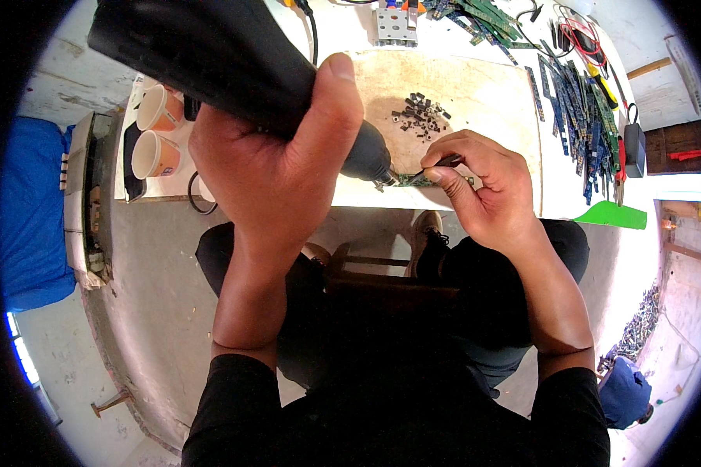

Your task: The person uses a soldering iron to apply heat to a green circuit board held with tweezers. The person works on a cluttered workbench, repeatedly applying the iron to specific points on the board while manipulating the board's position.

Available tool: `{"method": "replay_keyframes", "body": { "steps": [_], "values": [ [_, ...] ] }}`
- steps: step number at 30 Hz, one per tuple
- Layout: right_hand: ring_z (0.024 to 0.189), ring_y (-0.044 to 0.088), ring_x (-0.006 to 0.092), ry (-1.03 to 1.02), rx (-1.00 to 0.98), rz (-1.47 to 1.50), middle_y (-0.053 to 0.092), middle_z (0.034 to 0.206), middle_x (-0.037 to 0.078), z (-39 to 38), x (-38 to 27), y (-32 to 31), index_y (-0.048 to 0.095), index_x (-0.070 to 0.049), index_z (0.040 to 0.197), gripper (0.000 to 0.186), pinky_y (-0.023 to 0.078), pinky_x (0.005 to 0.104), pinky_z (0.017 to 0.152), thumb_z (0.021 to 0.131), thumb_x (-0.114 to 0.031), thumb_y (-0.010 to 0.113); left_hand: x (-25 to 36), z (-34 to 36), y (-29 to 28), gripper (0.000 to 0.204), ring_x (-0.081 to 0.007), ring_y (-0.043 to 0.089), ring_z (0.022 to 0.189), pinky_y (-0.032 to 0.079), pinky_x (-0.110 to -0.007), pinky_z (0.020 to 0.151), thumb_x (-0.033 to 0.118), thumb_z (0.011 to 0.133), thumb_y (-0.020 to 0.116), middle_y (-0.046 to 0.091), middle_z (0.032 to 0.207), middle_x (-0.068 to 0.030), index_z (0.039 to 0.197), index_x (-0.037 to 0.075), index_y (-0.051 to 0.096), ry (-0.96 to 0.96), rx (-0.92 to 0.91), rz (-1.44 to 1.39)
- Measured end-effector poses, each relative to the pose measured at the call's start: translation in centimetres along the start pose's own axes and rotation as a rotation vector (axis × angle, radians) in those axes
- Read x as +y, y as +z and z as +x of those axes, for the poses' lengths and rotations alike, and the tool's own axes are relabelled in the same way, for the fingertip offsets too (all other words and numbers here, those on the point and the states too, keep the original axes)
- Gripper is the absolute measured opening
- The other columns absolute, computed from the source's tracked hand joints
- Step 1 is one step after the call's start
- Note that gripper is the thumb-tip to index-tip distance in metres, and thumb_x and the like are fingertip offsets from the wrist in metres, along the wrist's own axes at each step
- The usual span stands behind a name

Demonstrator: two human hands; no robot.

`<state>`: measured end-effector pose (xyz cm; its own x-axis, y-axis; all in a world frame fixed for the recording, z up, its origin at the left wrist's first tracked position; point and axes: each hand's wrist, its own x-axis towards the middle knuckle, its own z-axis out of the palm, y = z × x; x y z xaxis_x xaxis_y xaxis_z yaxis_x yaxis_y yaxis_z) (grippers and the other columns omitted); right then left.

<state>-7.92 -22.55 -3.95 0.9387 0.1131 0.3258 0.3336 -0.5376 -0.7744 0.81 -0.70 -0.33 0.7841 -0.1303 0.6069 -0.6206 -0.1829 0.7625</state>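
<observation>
working up close, one grip broad, one fine

we are gripping a black power tool (pixel 210 66) in the left hand (pixel 276 163); the thumb is lying along its casing, the fingers are mostly hiding. its tip (pixel 383 184) is pointing at a green circuit strip (pixel 410 180), which is lying near the front edge of the worktop (pixel 352 194). our right hand (pixel 489 187) is pinching a slim dark tool (pixel 449 161) just above the strip. beyond, small black parts (pixel 420 115) are sitting in a loose pile on a pale board (pixel 483 82).

we are judging the power tool bulky, hard-shelled and fairly heavy, best held around the casing, clear of the tip. the strip is looking light, thin, stiff and probably fragile, so we are favouring its long edges. the slim tool is seeming light, suiting a fingertip pinch.

we are noticing a printed mark on the nearer paper cup (pixel 152 156), but finding no readable lettering on the power tool or strip.
</observation>
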Motion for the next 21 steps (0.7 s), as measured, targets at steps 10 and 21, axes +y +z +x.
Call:
{"method": "replay_keyframes", "body": {
  "steps": [10,21],
  "values": [
    [0.089,0.072,0.0229,0.003,0.002,-0.006,0.074,0.097,0.013,0.01,-0.11,-0.1,0.071,0.0,0.1,0.006,0.056,0.0317,0.081,0.094,0.002,0.071,0.07,-0.03,0.17,0.013,-0.0111,0.072,0.069,0.055,-0.024,0.069,0.014,0.099,0.07,0.077,0.076,-0.0068,0.089,0.006,0.072,-0.014,0.012,-0.027],
    [0.088,0.072,0.0222,0.024,0.018,0.009,0.074,0.097,0.012,-0.05,-0.11,0.0,0.071,0.0,0.1,0.007,0.055,0.0314,0.08,0.093,0.003,0.072,-0.08,-0.09,0.23,0.01,-0.011,0.072,0.07,0.055,-0.024,0.068,0.013,0.099,0.071,0.077,0.076,-0.0076,0.092,0.006,0.071,-0.031,0.016,-0.058]
  ]
}}
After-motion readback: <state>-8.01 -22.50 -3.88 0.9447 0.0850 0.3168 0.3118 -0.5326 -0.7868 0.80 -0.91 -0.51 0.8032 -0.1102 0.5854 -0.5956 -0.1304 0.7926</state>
